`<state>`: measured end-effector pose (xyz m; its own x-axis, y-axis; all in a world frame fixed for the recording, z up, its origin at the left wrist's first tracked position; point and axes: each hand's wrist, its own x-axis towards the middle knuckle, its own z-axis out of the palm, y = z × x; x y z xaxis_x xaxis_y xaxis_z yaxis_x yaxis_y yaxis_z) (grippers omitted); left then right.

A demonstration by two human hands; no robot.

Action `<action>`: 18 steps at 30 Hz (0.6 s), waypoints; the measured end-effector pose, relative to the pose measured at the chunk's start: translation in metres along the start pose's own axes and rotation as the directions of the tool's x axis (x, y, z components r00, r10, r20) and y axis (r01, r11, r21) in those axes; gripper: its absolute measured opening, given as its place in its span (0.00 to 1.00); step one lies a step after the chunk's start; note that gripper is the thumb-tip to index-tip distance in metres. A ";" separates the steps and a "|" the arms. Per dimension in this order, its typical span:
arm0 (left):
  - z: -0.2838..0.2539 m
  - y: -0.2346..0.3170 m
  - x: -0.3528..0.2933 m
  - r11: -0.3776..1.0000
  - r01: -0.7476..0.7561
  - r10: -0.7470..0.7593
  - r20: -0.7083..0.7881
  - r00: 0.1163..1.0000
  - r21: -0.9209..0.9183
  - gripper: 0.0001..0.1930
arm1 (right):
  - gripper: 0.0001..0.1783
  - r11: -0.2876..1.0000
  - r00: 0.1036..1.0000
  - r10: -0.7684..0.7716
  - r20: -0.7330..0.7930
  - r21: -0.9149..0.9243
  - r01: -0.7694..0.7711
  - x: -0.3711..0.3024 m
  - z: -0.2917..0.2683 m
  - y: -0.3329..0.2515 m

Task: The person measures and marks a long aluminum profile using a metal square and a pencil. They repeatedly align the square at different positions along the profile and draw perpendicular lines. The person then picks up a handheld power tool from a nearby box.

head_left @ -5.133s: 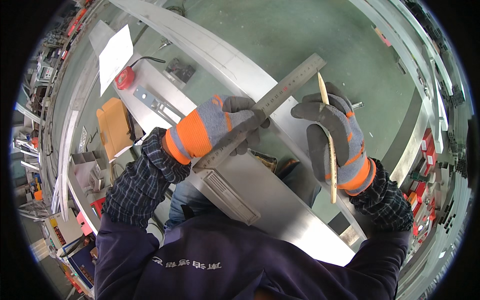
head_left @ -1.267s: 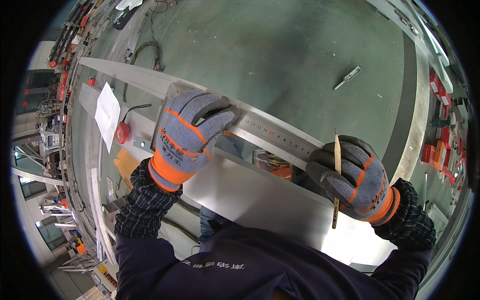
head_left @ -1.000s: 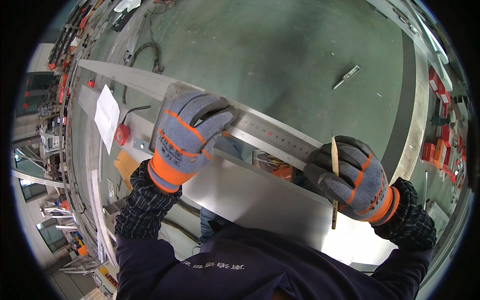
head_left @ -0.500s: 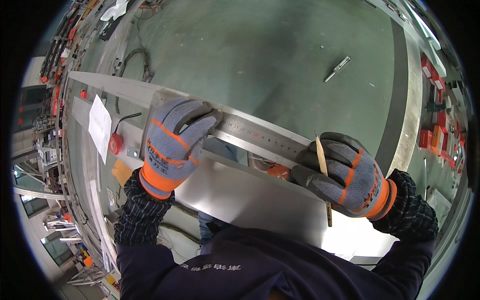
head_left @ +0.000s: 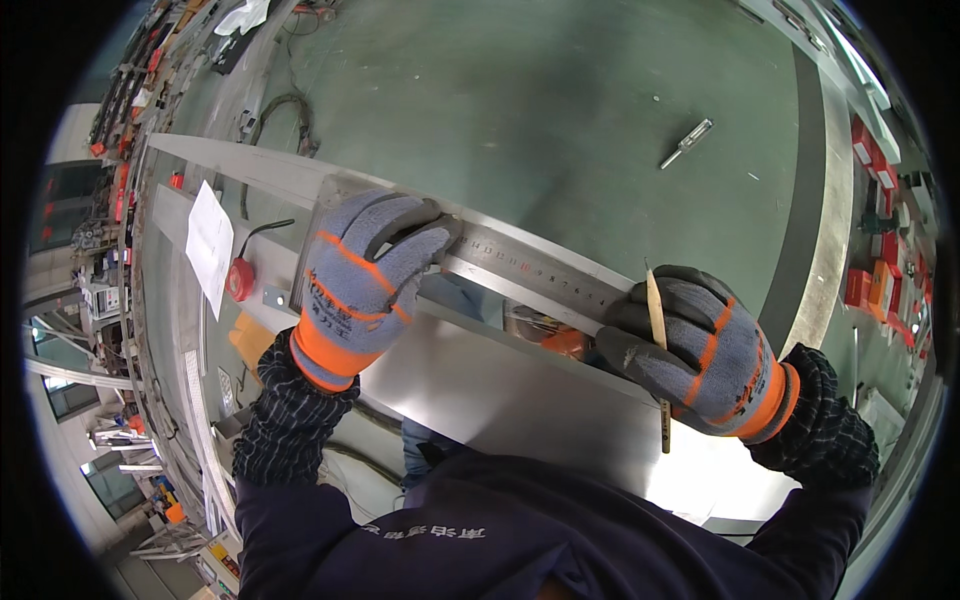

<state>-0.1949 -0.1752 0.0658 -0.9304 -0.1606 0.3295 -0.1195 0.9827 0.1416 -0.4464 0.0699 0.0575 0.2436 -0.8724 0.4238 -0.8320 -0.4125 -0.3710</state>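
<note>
My left hand [head_left: 362, 285], in a grey glove with orange bands, is closed over the left end of a steel ruler [head_left: 530, 268]. The ruler lies along a long metal profile [head_left: 236, 166]. At the ruler's right end my right hand [head_left: 705, 355], gloved alike, has its fingers closed around the ruler and profile edge. A pencil [head_left: 655, 308] is tucked between its fingers, tip pointing away from me. How the fingertips sit under the metal is hidden. A broad sheet-metal face [head_left: 500, 385] slopes between my hands and my body.
A screwdriver [head_left: 687, 144] lies on the green surface [head_left: 520, 110] beyond. To the left are a white paper sheet [head_left: 209, 245], a red round thing with a black strap [head_left: 240, 280] and a dark cable [head_left: 262, 120]. Red boxes [head_left: 868, 150] stand at the far right.
The whole view has shifted slightly, so everything appears a little further right. Both hands keep the same hold on the ruler and pencil.
</note>
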 end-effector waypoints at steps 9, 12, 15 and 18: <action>-0.001 0.003 -0.001 0.999 0.012 -0.012 0.007 1.000 0.052 0.20 | 0.22 1.000 1.000 0.000 0.005 0.026 0.000 0.001 -0.002 -0.001; 0.000 0.003 -0.001 0.999 0.014 -0.015 0.008 1.000 0.052 0.20 | 0.22 1.000 1.000 0.002 0.007 0.015 -0.002 -0.001 -0.001 0.000; 0.001 0.005 0.000 0.999 0.019 -0.019 0.012 1.000 0.032 0.21 | 0.22 1.000 1.000 0.000 0.006 0.015 0.000 0.000 -0.002 0.001; 0.002 0.003 -0.001 1.000 0.004 -0.004 -0.003 1.000 0.020 0.22 | 0.21 0.999 1.000 -0.010 -0.007 0.034 0.010 0.002 -0.001 0.003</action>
<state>-0.1948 -0.1719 0.0644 -0.9287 -0.1650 0.3320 -0.1304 0.9837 0.1240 -0.4486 0.0673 0.0581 0.2482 -0.8666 0.4328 -0.8119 -0.4299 -0.3951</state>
